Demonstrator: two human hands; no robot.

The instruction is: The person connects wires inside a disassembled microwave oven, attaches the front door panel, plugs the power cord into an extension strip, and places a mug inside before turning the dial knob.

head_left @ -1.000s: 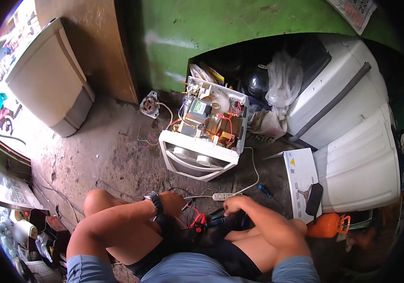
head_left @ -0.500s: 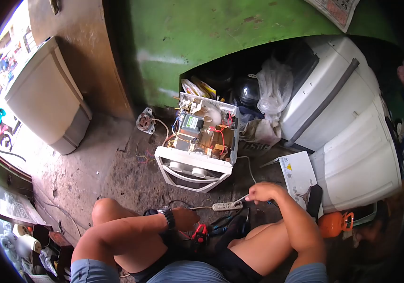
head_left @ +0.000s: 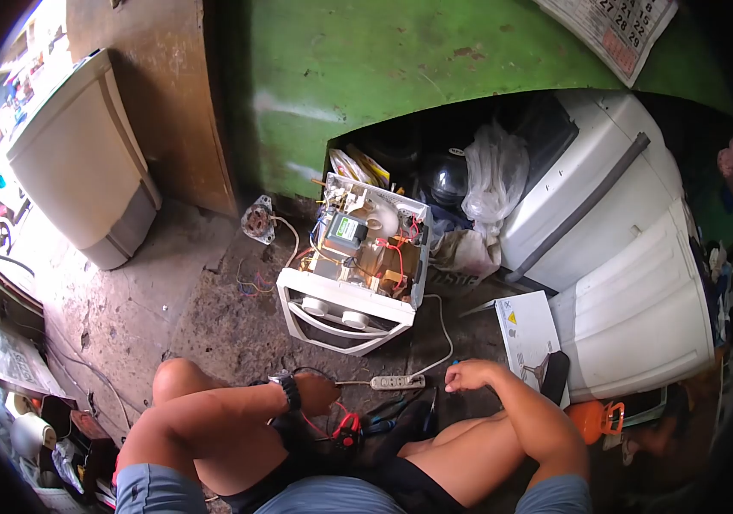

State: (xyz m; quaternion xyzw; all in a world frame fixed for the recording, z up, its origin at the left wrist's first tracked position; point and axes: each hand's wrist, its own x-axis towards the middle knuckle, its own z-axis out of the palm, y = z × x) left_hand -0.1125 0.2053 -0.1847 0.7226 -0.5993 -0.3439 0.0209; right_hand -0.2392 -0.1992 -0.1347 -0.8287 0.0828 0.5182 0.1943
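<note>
My right hand (head_left: 472, 375) is closed beside the white power strip (head_left: 396, 383), just to its right. A small bit of blue shows at its fingertips; what it belongs to is unclear. A white cord (head_left: 448, 330) runs down into the strip's right end. My left hand (head_left: 319, 392), below a dark wristwatch, is curled near the strip's grey cable; its fingers are mostly hidden. Just below it lies a red-and-black clamp meter (head_left: 347, 430) with a red lead. Ahead stands an opened white microwave oven (head_left: 351, 313), its transformer (head_left: 347, 231) and wiring exposed.
A small round motor (head_left: 257, 220) with wires sits left of the oven. On the right are a white panel with a warning label (head_left: 527, 330), an orange gas canister (head_left: 589, 421) and a large white appliance (head_left: 640, 317). Dark hand tools (head_left: 388, 420) lie between my legs.
My right hand has let go of the white cord at the power strip and moved slightly away. The cord stays in the strip. The camera view has shifted a little.
</note>
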